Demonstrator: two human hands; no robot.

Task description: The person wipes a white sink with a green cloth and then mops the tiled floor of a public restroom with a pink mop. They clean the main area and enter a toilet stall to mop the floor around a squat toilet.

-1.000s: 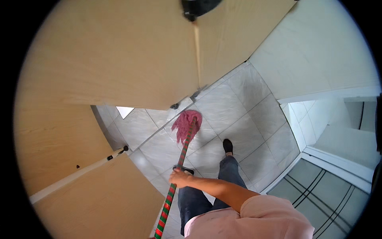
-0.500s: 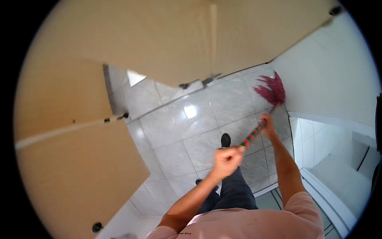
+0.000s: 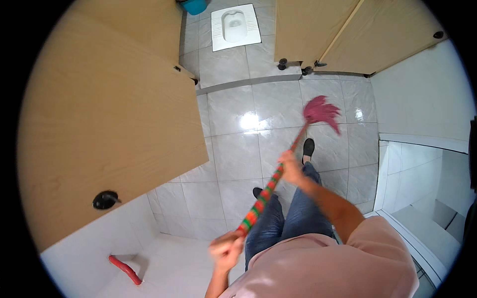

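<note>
Both hands grip one mop, its handle (image 3: 261, 202) striped red, orange and green. My left hand (image 3: 227, 248) is closed round the top end, low in the picture near my left side. Farther down the pole, my right hand (image 3: 292, 167) wraps the handle in front of my legs. The pole slants away to the right, to a dark pink mop head (image 3: 322, 113) whose strands spread rightward on or just over the grey tiled floor (image 3: 233, 111). My right shoe (image 3: 308, 146) stands just short of the mop head.
A light wooden door (image 3: 114, 124) with a black knob (image 3: 105, 200) fills the left. Beyond a raised step (image 3: 248, 82) lie a squat toilet (image 3: 234, 26) and a blue bucket (image 3: 194, 6). White-framed opening (image 3: 417, 169) at right; red pipe (image 3: 125, 269) at lower left.
The mop head has moved left, its strands now trailing right. My left hand has drawn back toward my left side and my right hand has shifted left. The view has turned, revealing the squat toilet.
</note>
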